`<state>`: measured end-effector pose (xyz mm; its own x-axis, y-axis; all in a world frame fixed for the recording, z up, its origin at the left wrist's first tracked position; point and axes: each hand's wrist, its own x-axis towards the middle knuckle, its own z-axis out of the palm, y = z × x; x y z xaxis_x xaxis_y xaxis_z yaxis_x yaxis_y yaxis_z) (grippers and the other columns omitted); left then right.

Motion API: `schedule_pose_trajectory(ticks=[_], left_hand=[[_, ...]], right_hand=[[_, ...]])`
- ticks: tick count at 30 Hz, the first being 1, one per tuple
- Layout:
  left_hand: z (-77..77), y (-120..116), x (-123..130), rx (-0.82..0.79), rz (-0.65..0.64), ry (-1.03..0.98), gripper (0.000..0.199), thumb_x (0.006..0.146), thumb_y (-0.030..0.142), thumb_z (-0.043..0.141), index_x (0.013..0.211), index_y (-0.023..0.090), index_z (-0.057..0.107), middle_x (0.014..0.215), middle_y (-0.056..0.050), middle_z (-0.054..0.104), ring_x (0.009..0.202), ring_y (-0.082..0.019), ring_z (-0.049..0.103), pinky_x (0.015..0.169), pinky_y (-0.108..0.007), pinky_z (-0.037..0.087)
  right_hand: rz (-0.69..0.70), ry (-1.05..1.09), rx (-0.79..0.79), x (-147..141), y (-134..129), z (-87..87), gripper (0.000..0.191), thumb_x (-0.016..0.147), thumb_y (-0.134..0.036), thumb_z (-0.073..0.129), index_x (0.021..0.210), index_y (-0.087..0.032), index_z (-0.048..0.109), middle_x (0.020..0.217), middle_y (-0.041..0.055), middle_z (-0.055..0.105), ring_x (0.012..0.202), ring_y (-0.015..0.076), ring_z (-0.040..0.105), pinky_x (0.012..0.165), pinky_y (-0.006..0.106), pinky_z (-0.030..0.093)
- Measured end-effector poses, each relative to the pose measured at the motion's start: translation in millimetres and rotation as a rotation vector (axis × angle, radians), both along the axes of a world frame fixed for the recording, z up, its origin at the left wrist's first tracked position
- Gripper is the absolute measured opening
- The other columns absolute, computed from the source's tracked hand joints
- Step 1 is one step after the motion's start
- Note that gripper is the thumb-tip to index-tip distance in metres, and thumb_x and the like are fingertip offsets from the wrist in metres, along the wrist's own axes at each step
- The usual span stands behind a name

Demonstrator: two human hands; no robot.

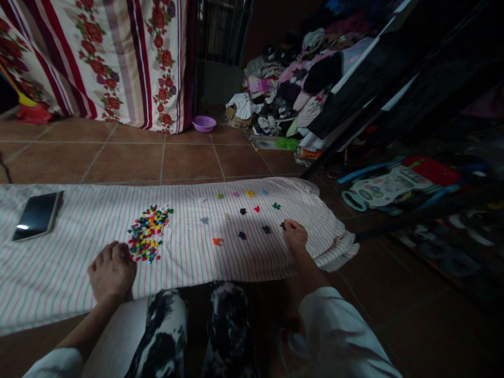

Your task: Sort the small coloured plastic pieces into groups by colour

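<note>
My left hand (112, 269) rests palm down on the striped cloth (185, 262), fingers loosely bent and slightly apart. Just beyond its fingertips lies a pile of small, many-coloured bead-like pieces (149, 233). My right hand (295, 234) is at the right part of the cloth, thumb and fingers pinched at a small dark brown piece (282, 225). To its left are little single-colour clusters, among them dark grey pieces (266, 229), green pieces (276, 206), red pieces (257, 209), black pieces (243, 211), purple pieces (242, 235), orange pieces (217, 241) and yellow pieces (250, 193).
A phone (38, 216) lies at the cloth's left end. Beyond the tiled floor (129, 160) stand a purple basin (204, 124), a floral curtain (129, 63) and a heap of clothes (291, 84). Dark bars (354, 110) slant across the right side.
</note>
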<state>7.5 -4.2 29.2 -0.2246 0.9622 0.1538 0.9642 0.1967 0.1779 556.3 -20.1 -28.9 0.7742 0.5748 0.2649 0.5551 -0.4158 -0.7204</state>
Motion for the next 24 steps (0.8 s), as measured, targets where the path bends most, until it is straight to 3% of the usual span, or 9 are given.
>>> schedule_pose_trajectory(ticks=[7,13,19,24], left_hand=[[-2.0,0.1,-0.7,0.014,-0.003,0.016,0.032,0.086,0.024,0.044,0.114,0.016,0.055,0.135,-0.015,0.053,0.122,-0.031,0.050,0.097,-0.048,0.041],[-4.6,0.1,-3.0,0.003,-0.014,0.041,0.032,0.087,0.026,0.042,0.115,0.017,0.054,0.136,-0.013,0.053,0.122,-0.031,0.050,0.097,-0.046,0.040],[-1.4,-0.3,-2.4,-0.019,-0.013,0.031,0.033,0.085,0.026,0.042,0.115,0.017,0.054,0.137,-0.013,0.052,0.124,-0.030,0.048,0.098,-0.045,0.038],[1.8,-0.6,-0.3,-0.038,-0.004,0.025,0.034,0.085,0.026,0.042,0.116,0.016,0.053,0.137,-0.014,0.051,0.125,-0.030,0.048,0.099,-0.045,0.037]], right_hand=[[0.018,-0.104,-0.084,-11.6,-0.1,15.5,0.034,0.072,-0.037,0.043,0.064,-0.020,0.072,0.075,0.0067,0.073,0.082,0.0224,0.066,0.082,0.034,0.049],[0.057,-0.127,-0.076,-11.8,-4.6,20.2,0.032,0.074,-0.035,0.044,0.066,-0.021,0.072,0.072,0.0040,0.073,0.079,0.0204,0.066,0.078,0.030,0.051],[0.103,-0.061,-0.084,-1.2,-6.5,17.7,0.031,0.073,-0.035,0.047,0.077,-0.021,0.075,0.078,0.0043,0.074,0.083,0.0206,0.067,0.081,0.031,0.052],[0.161,-0.115,-0.042,-0.1,-9.9,15.0,0.037,0.073,-0.038,0.049,0.093,-0.019,0.074,0.098,0.0094,0.072,0.091,0.0226,0.065,0.092,0.038,0.050]])
